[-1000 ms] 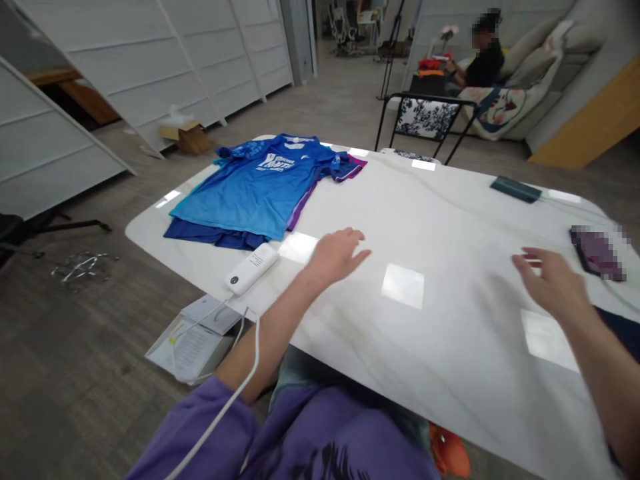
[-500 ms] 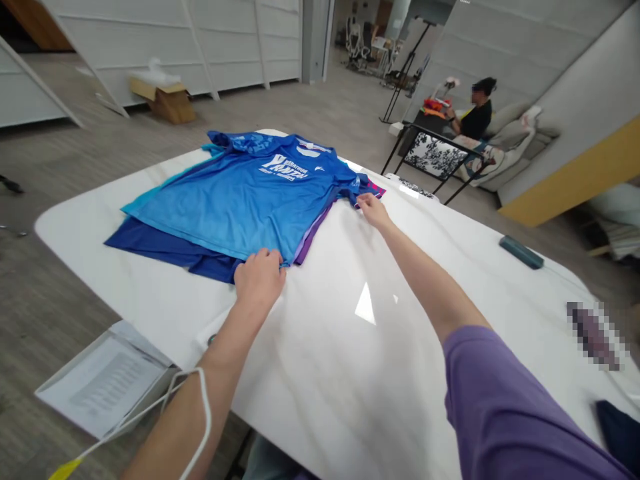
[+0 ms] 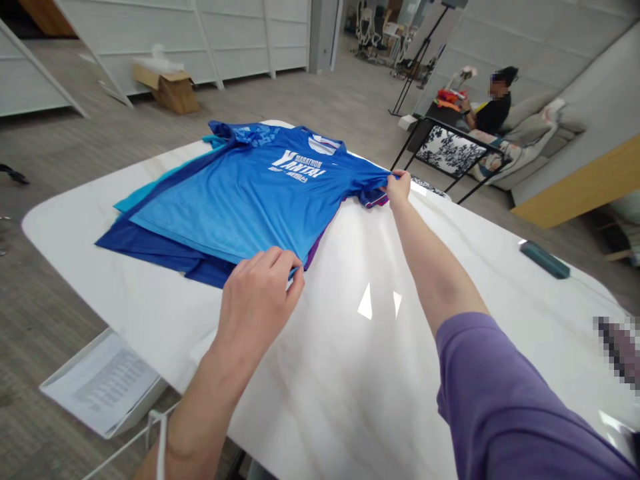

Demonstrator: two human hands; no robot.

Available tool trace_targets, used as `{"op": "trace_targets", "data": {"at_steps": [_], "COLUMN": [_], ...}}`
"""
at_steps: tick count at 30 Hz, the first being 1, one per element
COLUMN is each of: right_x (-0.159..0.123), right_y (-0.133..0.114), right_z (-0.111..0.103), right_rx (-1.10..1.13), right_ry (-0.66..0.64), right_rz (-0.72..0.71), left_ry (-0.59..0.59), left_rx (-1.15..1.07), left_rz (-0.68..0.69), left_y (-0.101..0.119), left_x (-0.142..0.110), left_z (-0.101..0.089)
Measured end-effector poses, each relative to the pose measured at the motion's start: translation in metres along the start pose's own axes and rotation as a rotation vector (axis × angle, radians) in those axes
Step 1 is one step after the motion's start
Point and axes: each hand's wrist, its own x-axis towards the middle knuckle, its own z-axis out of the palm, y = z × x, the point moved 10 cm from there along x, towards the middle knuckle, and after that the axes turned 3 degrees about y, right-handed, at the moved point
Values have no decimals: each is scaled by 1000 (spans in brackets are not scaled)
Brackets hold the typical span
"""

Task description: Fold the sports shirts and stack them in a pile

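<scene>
On the white table, atop other garments, the blue shirt is lying spread; we are pinching its hem corner with our left hand, its sleeve with our right hand. We are probably working best by pulling evenly, without dragging the layers beneath.

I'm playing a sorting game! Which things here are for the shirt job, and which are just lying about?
In the job, it seems:
blue shirt
left hand, pinching its bottom corner
right hand, holding its sleeve
clothes underneath
table

Just lying about:
dark green block on the table
cardboard box
chair
</scene>
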Motion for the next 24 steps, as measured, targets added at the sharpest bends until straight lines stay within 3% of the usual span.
{"op": "trace_targets", "data": {"at_steps": [3, 7, 10, 19, 22, 24], "right_x": [11, 11, -5, -92, -115, -126], "right_y": [10, 37, 67, 176, 193, 187], "right_z": [-53, -148, -231, -494, -576, -613], "right_rx": [66, 54, -71, -252, -483, -763], "right_ry": [60, 99, 80, 53, 38, 14], "right_rz": [81, 167, 228, 424, 388, 219], "left_ry": [-104, -393, -590, -997, -1045, -962], "left_rx": [-81, -286, -439, -808, -909, -888], "left_rz": [123, 230, 306, 485, 574, 637], "left_y": [46, 124, 191, 383, 421, 426], "left_x": [-12, -51, -90, -225, -245, -231], "left_z": [-6, 9, 30, 112, 112, 109]}}
